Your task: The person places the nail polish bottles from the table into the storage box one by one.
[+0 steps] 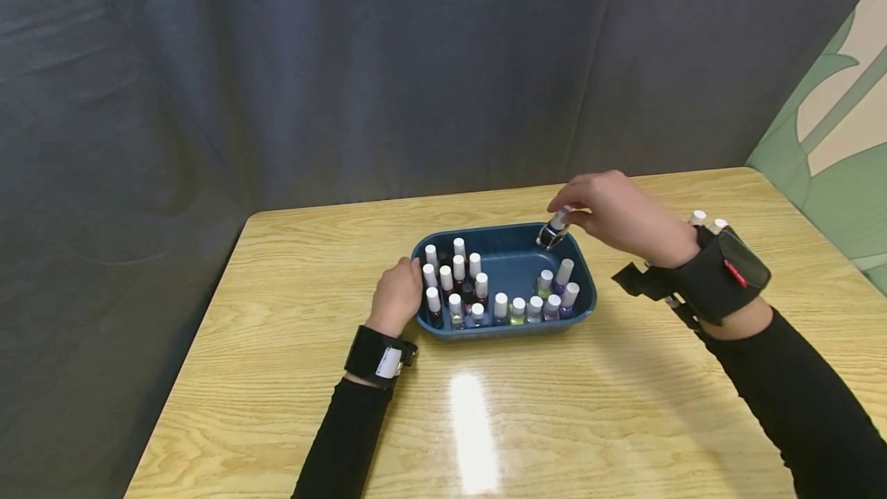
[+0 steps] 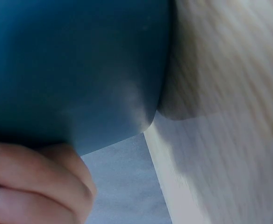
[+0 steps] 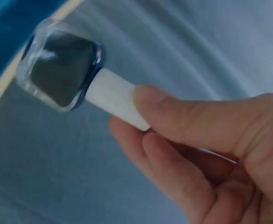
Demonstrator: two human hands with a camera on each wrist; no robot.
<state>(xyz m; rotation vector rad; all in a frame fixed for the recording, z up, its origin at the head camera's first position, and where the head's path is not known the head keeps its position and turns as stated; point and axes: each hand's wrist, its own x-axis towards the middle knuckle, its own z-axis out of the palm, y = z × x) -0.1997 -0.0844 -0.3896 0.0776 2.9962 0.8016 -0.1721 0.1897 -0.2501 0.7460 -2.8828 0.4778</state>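
A dark blue plastic tub sits on the table with several white-capped nail polish bottles standing inside. My left hand grips the tub at its left end; in the left wrist view its bent fingers lie against the tub's wall, the thumb hidden. Over the tub's far right corner, my right hand pinches another nail polish bottle by its white cap, between thumb and fingers. That bottle hangs tilted, its clear, square-shouldered glass holding something dark, body down toward the tub.
Dark bottles crowd the tub's left side, while clear, yellowish and purple bottles line its near and right sides. Two more white caps show on the table behind my right wrist. A grey curtain hangs behind the table.
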